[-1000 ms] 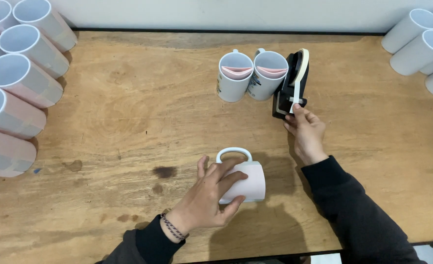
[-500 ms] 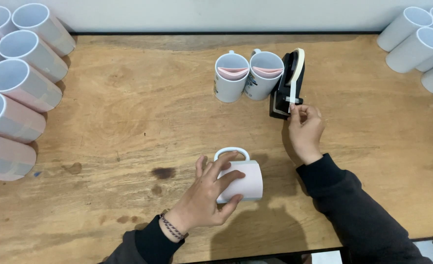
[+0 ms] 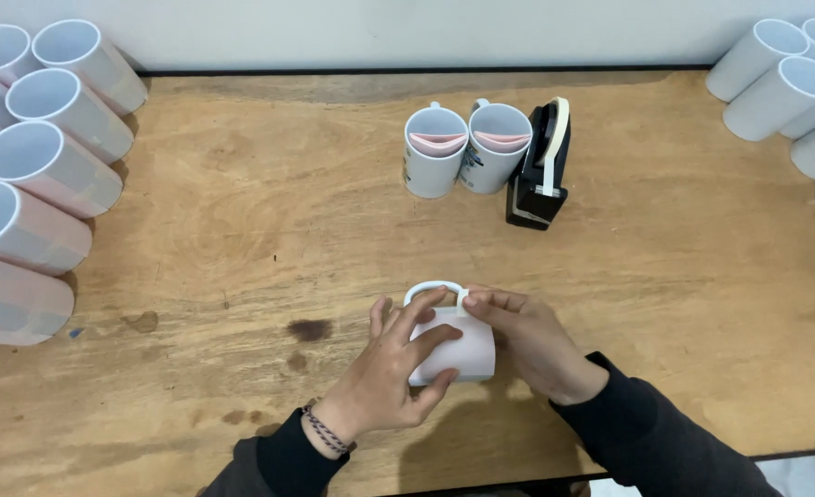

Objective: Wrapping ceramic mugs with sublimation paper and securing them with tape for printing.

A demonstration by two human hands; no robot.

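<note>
left hand [image 3: 391, 368]: clamped over the near side of a white mug [image 3: 453, 342], fingers spread across its wall, thumb tucked under the lower edge. Braided bracelet [image 3: 323, 431] at the wrist, dark sleeve below it.
right hand [image 3: 527, 339]: on the mug's right side, fingertips [image 3: 473, 299] pinched at the base of the handle, where a small pale strip sits. Cannot tell whether the strip is stuck down or held.
hands: close together, both on the same mug, one each side.
mug: lying on its side on the wooden table [image 3: 242, 221], near the front edge, centre. Handle [image 3: 433, 290] points away from the person. Wall looks wrapped in a pale pinkish sheet.
tape dispenser [image 3: 541, 170]: black, with a roll of pale tape, standing well behind the hands, untouched.
two upright mugs [image 3: 467, 147]: just left of the dispenser, touching each other, each with a pink sheet curled inside.
left stack [image 3: 34, 175]: row of mugs lying on their sides along the table's left edge, mouths up towards the camera, several wrapped pinkish.
right stack [image 3: 794, 83]: plain white mugs on their sides at the far right corner, some cut off by the frame.
table surface: dark stains just left of the held mug.
</note>
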